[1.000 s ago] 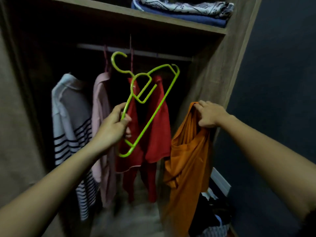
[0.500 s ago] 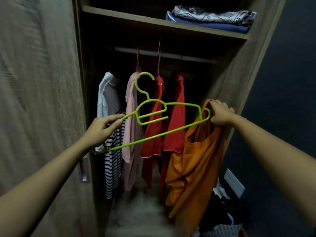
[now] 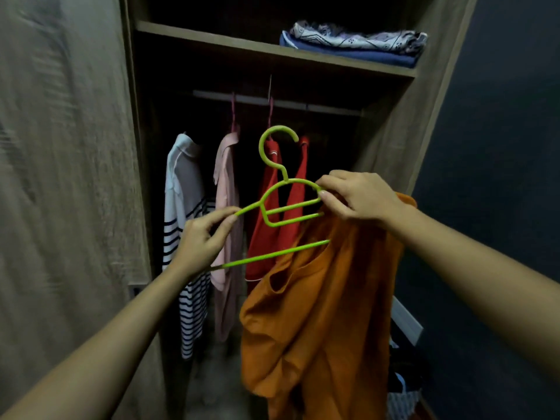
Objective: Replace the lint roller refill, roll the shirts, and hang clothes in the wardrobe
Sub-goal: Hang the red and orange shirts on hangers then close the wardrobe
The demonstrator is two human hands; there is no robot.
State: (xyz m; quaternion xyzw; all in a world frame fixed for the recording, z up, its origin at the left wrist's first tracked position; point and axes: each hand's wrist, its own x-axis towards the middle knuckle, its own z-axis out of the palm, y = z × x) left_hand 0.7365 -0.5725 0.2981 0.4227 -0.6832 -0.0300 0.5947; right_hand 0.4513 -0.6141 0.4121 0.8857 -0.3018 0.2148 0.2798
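Pinched the left arm of the green hanger (image 3: 272,253) in the left hand (image 3: 201,237), grip narrow, thumb and fingertips closed on the thin bar. Clasped the hanger's right shoulder in the right hand (image 3: 360,198), grip curled round it, with the top of the orange shirt (image 3: 327,313) bunched under the palm and draping down below. Held the hook upright, below and clear of the rail (image 3: 327,106). Faced an open wardrobe, door (image 3: 60,177) at the left. Looked past the hanger at a striped shirt (image 3: 181,177), a pink shirt (image 3: 225,183) and red garments (image 3: 263,237) hanging side by side from the rail. Saw, farther up on the shelf (image 3: 242,45), a patterned cloth (image 3: 357,39) folded on a blue one (image 3: 348,57).
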